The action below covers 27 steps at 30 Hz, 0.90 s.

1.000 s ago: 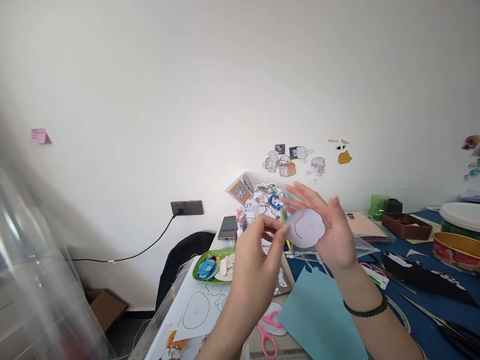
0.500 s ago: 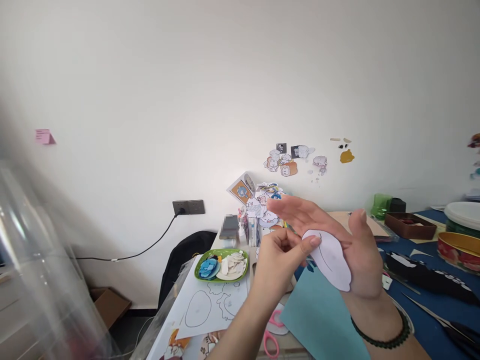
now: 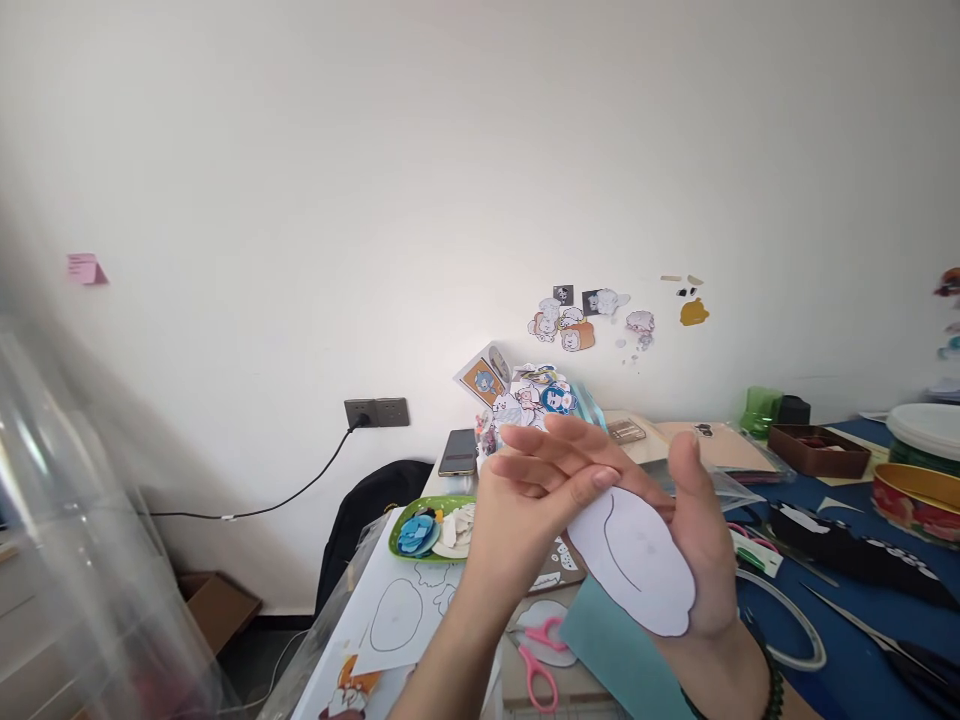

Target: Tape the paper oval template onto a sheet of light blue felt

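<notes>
The left hand [image 3: 517, 525], mostly closed, pinches the white paper cutout [image 3: 645, 570] at its 11 o'clock end; the right hand [image 3: 711, 565] spreads open, palm behind it. Beyond, pink scissors [image 3: 535, 633] lie at 8 o'clock, a teal sheet [image 3: 606, 638] at 7; farther, a green tray [image 3: 395, 532] at 9.

Left hand [image 3: 521, 510]: bare; thumbnail [image 3: 604, 478] short, with a rounded end.
Left forearm [image 3: 457, 650], behind that hand: bare to the edge of view, slim, smooth in outline, narrowing toward the wrist.
Right hand [image 3: 711, 578]: bare; thumb blunt and rounded at the tip.
Bracelet [image 3: 773, 690], one, on the right wrist, below the heel of the hand: single strand; beads small, round, closely strung, very dark green verging on black; lower portion cut off by the bottom of view.
</notes>
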Tool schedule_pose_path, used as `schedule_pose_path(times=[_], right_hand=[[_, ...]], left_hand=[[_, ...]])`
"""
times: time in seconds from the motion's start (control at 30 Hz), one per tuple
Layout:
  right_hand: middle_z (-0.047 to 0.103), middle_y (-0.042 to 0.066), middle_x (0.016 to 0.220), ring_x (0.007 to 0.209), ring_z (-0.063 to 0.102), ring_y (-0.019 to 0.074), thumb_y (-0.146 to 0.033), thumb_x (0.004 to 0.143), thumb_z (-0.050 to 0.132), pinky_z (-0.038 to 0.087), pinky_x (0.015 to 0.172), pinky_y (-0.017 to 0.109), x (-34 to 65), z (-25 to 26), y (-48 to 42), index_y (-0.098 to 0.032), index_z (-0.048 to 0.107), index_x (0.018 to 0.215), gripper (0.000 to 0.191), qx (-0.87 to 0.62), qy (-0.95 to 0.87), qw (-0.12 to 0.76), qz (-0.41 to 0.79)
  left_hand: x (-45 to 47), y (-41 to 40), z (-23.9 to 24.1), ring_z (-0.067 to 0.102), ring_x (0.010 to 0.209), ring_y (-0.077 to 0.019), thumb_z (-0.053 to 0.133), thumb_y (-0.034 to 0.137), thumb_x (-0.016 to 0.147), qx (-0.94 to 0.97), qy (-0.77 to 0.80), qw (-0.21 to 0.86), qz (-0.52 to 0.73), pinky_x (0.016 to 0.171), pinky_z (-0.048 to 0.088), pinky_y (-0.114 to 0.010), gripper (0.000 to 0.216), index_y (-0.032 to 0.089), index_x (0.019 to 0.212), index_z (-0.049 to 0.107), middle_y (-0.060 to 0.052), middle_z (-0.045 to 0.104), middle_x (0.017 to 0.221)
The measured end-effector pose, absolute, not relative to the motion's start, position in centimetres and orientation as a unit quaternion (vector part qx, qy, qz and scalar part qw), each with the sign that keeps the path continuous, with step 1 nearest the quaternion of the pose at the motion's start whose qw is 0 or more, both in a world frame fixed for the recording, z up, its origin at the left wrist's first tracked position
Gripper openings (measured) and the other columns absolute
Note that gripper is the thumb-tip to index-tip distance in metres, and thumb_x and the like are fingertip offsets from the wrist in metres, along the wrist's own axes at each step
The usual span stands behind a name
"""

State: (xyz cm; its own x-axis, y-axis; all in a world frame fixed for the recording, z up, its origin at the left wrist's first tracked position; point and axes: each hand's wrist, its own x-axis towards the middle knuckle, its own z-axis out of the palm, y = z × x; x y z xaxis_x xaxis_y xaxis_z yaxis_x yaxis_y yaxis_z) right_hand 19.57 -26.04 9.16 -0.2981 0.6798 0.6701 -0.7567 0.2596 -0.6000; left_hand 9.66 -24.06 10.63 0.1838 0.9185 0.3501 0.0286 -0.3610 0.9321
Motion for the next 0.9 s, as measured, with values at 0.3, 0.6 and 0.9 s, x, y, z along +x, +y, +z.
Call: schedule_pose_path(times=[0.3, 0.6, 0.9], right_hand=[[0.059, 0.008, 0.130, 0.121, 0.053, 0.0293, -0.073, 0.084, 0.015, 0.035, 0.106, 0.051, 21.0, 9.2, -25.2, -0.026, 0.061, 0.121, 0.076, 0.026, -0.467, 0.614, 0.636], [0.054, 0.004, 0.136, 0.130, 0.043, 0.0298, -0.075, 0.083, 0.013, 0.030, 0.110, 0.053, 23.0, 9.8, -25.0, -0.029, 0.060, 0.122, 0.077, 0.001, -0.502, 0.655, 0.566], [0.046, 0.004, 0.143, 0.140, 0.024, 0.0317, -0.074, 0.083, 0.025, 0.015, 0.116, 0.050, 22.1, 9.2, -25.8, -0.026, 0.061, 0.121, 0.072, -0.131, -0.606, 0.692, 0.369]], left_hand=[[11.6, -23.4, 8.7, 0.063, 0.066, -0.0161, 0.074, 0.040, 0.069, 0.576, 0.282, 0.537, 0.549, 0.056, 0.047, -0.024, 0.026, 0.015, 0.074, 0.066, -0.003, 0.067, 0.068], [10.6, -22.6, 8.7, 0.059, 0.073, -0.0121, 0.067, 0.034, 0.080, 0.657, 0.211, 0.517, 0.507, 0.063, 0.045, -0.022, 0.017, 0.018, 0.087, 0.064, -0.001, 0.065, 0.076], [11.1, -25.1, 9.3, 0.060, 0.098, -0.0174, 0.051, 0.032, 0.091, 0.718, 0.303, 0.338, 0.528, 0.082, 0.046, -0.028, 0.021, 0.024, 0.105, 0.064, -0.002, 0.067, 0.109]])
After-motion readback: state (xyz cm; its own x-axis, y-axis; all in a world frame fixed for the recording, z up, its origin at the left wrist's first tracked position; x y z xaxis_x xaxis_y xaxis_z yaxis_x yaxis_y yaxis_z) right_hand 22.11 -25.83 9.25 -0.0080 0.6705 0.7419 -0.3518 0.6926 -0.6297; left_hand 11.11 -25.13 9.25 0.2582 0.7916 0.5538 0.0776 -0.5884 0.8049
